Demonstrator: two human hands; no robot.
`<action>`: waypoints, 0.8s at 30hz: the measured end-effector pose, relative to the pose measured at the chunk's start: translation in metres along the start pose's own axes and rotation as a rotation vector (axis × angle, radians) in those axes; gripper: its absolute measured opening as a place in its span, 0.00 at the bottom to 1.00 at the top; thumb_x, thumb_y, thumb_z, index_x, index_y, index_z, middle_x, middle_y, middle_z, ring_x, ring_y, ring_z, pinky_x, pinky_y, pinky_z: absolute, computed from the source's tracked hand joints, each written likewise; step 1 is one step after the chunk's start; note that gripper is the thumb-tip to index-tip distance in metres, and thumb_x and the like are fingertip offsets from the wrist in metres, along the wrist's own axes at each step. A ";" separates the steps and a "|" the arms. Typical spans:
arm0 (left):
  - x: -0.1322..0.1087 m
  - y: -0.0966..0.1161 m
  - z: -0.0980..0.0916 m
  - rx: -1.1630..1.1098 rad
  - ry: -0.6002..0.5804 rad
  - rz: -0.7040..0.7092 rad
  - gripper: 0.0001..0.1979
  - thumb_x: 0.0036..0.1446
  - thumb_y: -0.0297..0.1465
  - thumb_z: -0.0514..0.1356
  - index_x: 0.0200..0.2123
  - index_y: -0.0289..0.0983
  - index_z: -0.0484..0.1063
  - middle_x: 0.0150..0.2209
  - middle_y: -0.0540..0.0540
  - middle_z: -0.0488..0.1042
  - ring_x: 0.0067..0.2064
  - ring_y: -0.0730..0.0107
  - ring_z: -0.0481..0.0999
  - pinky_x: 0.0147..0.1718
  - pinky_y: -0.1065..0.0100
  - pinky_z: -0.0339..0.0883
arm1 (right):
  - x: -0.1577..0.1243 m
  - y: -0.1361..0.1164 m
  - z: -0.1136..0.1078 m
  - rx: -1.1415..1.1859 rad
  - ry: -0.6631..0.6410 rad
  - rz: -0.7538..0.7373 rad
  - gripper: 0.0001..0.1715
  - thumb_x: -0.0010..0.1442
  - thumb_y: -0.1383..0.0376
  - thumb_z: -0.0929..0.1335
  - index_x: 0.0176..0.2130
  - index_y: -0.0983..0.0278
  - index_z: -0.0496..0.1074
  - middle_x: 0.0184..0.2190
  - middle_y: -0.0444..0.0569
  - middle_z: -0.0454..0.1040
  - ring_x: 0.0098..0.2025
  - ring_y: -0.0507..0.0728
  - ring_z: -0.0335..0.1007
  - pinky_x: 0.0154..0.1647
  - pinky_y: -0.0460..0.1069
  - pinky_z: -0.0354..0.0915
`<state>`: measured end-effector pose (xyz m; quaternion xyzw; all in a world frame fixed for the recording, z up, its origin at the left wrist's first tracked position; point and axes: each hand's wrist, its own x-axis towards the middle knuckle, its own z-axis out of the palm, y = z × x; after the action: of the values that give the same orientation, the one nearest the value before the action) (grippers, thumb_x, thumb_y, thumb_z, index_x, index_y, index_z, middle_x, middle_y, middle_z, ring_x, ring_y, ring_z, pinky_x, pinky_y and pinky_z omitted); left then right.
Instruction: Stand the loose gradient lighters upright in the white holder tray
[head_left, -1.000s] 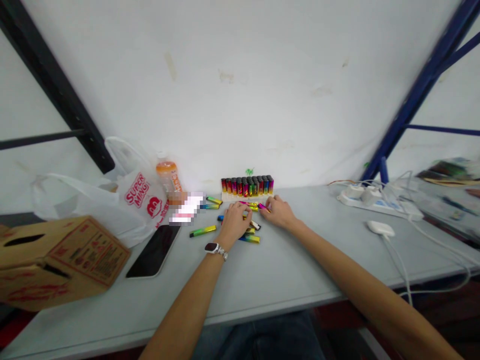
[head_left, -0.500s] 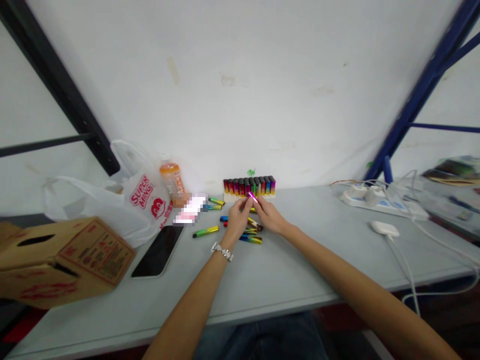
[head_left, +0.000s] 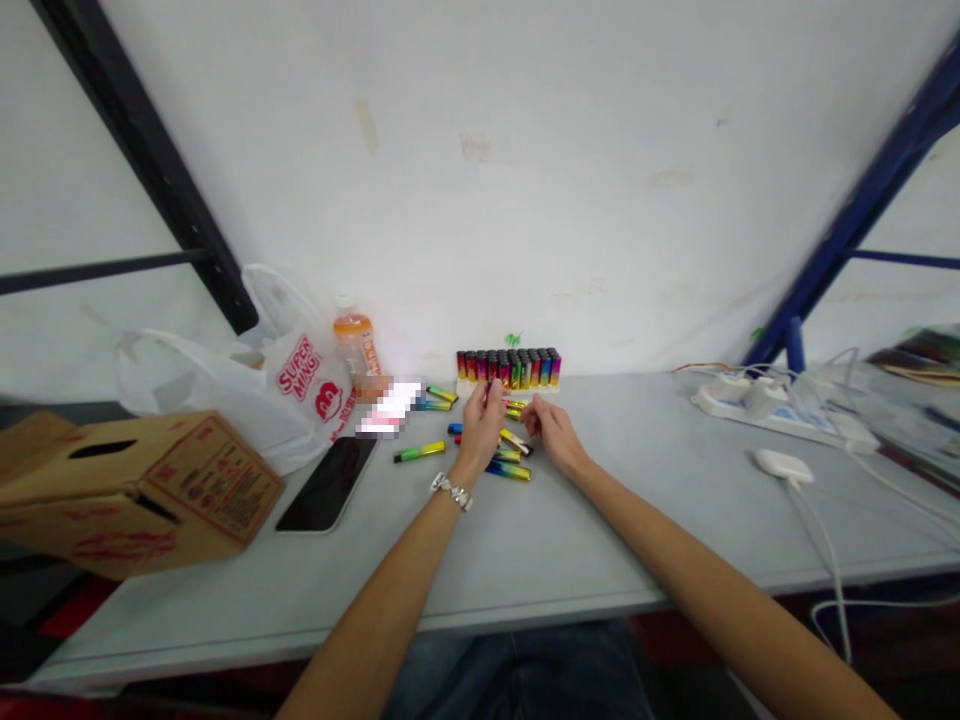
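My left hand (head_left: pixel 481 425), wearing a silver bracelet (head_left: pixel 450 491), is closed around a lighter (head_left: pixel 491 386), of which only a small dark purple end shows. Just behind it, several metallic rainbow lighters with black tops stand upright in rows in a pale tray (head_left: pixel 553 391). My right hand (head_left: pixel 556 432) is beside the loose lighters with its fingers curled inward; whatever they hold, if anything, is hidden. Below and between the hands lie several loose lighters, among them a blue-yellow lighter (head_left: pixel 510 470). Off to the left is a green-yellow lighter (head_left: pixel 420 452).
A black phone (head_left: pixel 328 485), a cardboard box (head_left: pixel 150 490), a white plastic bag (head_left: pixel 300 390) and an orange drink bottle (head_left: pixel 358 345) occupy the left side. On the right are a power strip (head_left: pixel 784 415) and a white charger (head_left: pixel 784 466) with cables. The wall rises behind the tray.
Both hands were together on a shiny purple lighter. Now the right hand has let go and moved off to the right and down, while the left keeps the lighter. The view shifted slightly.
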<state>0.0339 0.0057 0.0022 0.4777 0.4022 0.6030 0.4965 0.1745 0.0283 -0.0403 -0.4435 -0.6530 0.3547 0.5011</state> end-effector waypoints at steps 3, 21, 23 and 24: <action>0.000 0.000 -0.001 0.000 0.003 -0.041 0.30 0.61 0.56 0.49 0.21 0.37 0.64 0.14 0.58 0.48 0.15 0.80 0.47 0.16 0.73 0.41 | -0.002 -0.002 0.002 0.003 -0.049 0.009 0.42 0.63 0.35 0.53 0.28 0.64 0.72 0.19 0.44 0.66 0.25 0.54 0.64 0.31 0.49 0.60; 0.001 -0.005 0.005 0.122 0.064 -0.097 0.29 0.61 0.50 0.46 0.14 0.39 0.57 0.12 0.53 0.54 0.16 0.77 0.55 0.18 0.71 0.48 | -0.008 -0.011 0.007 0.024 -0.157 0.036 0.43 0.64 0.35 0.53 0.26 0.65 0.72 0.16 0.43 0.64 0.22 0.52 0.62 0.27 0.48 0.58; 0.003 -0.009 0.005 0.194 0.078 -0.047 0.26 0.62 0.45 0.46 0.14 0.40 0.57 0.13 0.52 0.56 0.17 0.75 0.58 0.19 0.71 0.50 | -0.009 -0.013 0.007 0.008 -0.159 0.035 0.42 0.65 0.36 0.53 0.26 0.65 0.72 0.16 0.43 0.64 0.22 0.53 0.62 0.28 0.48 0.58; 0.004 -0.010 0.005 0.214 0.076 -0.034 0.25 0.61 0.44 0.45 0.14 0.40 0.57 0.13 0.52 0.57 0.18 0.74 0.59 0.19 0.70 0.51 | -0.010 -0.014 0.006 0.007 -0.152 0.030 0.41 0.65 0.37 0.54 0.26 0.64 0.72 0.16 0.43 0.64 0.23 0.53 0.62 0.28 0.48 0.58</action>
<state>0.0409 0.0115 -0.0054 0.4978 0.4910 0.5657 0.4371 0.1661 0.0141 -0.0325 -0.4232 -0.6812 0.3972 0.4462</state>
